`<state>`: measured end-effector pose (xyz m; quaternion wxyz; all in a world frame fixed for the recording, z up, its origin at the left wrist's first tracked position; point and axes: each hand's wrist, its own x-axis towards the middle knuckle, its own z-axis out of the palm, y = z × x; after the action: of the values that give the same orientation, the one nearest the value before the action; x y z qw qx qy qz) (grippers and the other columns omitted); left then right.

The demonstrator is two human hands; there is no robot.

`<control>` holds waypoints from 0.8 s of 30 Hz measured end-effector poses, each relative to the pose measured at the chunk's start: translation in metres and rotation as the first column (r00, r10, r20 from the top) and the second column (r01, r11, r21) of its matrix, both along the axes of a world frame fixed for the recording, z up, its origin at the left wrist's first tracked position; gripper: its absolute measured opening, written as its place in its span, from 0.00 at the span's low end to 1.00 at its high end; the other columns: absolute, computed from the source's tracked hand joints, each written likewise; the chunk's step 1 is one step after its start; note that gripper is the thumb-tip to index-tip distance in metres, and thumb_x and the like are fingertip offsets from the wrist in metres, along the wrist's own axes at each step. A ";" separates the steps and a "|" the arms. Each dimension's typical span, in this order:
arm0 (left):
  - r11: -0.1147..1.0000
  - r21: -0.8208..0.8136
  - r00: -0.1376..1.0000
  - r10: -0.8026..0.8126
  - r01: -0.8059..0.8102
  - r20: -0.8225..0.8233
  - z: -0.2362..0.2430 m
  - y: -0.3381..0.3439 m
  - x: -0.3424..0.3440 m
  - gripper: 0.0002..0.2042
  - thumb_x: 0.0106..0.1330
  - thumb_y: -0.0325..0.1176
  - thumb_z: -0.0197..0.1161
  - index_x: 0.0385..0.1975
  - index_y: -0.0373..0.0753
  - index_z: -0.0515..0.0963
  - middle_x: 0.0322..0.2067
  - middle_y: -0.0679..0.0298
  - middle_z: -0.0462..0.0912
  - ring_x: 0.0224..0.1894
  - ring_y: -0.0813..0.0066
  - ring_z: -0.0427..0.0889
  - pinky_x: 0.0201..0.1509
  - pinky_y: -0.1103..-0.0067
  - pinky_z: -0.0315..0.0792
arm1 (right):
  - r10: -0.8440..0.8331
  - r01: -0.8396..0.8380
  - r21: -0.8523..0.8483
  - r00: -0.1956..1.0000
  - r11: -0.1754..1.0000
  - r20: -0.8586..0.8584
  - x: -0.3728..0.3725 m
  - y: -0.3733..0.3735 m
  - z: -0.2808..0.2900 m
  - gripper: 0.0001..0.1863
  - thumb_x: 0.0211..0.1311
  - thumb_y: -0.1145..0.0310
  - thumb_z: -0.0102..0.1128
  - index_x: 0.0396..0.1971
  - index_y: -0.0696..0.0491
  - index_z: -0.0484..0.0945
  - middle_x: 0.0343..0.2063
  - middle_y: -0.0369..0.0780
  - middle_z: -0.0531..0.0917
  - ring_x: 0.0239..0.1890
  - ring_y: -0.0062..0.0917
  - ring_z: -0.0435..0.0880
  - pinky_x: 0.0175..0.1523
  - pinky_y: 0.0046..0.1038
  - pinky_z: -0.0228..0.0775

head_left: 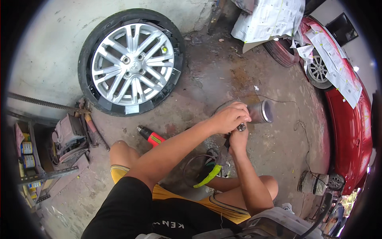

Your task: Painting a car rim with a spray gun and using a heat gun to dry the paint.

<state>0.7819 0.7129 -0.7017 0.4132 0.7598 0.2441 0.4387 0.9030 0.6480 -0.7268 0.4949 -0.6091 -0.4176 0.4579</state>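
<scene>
My left hand [230,119] is closed over the top of a spray gun with a cylindrical metal-rimmed cup [264,111], which lies on its side pointing right. Just below, my right hand [238,141] is wrapped around the gun's body, near a metal fitting [242,127]. A hose with a bright yellow-green section [209,176] hangs below my hands. A red and black heat gun [151,137] lies on the floor beside my left forearm, partly hidden by it. A silver alloy wheel [133,67] with pieces tucked round its rim leans by the wall ahead.
A red car [348,139] with paper masking [330,63] is at the right. A loose tyre [280,55], a bucket [312,183] and a thin cable are nearby. At left stand a metal shelf [47,175] with cans and assorted tools. The concrete floor [215,71] is stained.
</scene>
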 end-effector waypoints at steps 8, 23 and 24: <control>0.925 0.123 0.932 0.362 -0.359 -0.006 0.062 -0.054 -0.065 0.05 0.66 0.28 0.60 0.38 0.37 0.80 0.43 0.58 0.81 0.59 0.50 0.73 0.64 0.62 0.67 | 0.354 -0.358 0.089 0.934 0.930 0.052 -0.044 -0.006 0.061 0.09 0.72 0.68 0.54 0.42 0.58 0.75 0.36 0.38 0.82 0.35 0.19 0.79 0.37 0.26 0.72; 0.763 0.262 0.791 0.612 -0.592 0.006 0.081 -0.078 -0.144 0.06 0.62 0.24 0.65 0.38 0.35 0.78 0.45 0.57 0.80 0.60 0.50 0.75 0.63 0.62 0.70 | 0.475 -0.533 0.195 0.836 0.824 0.275 -0.130 0.000 0.083 0.15 0.67 0.68 0.61 0.50 0.59 0.77 0.38 0.44 0.85 0.42 0.29 0.84 0.46 0.34 0.75; 0.739 0.276 0.769 0.639 -0.614 -0.001 0.082 -0.085 -0.147 0.06 0.62 0.24 0.65 0.38 0.35 0.79 0.44 0.57 0.80 0.60 0.50 0.75 0.63 0.63 0.71 | 0.480 -0.537 0.195 0.833 0.821 0.274 -0.131 -0.002 0.089 0.15 0.67 0.68 0.61 0.50 0.59 0.77 0.38 0.44 0.85 0.42 0.29 0.84 0.46 0.34 0.75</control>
<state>0.6345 0.6280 -0.6196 0.1261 0.7005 0.4453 0.5432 0.7717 0.6455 -0.6380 0.3827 -0.4485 -0.6733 0.4462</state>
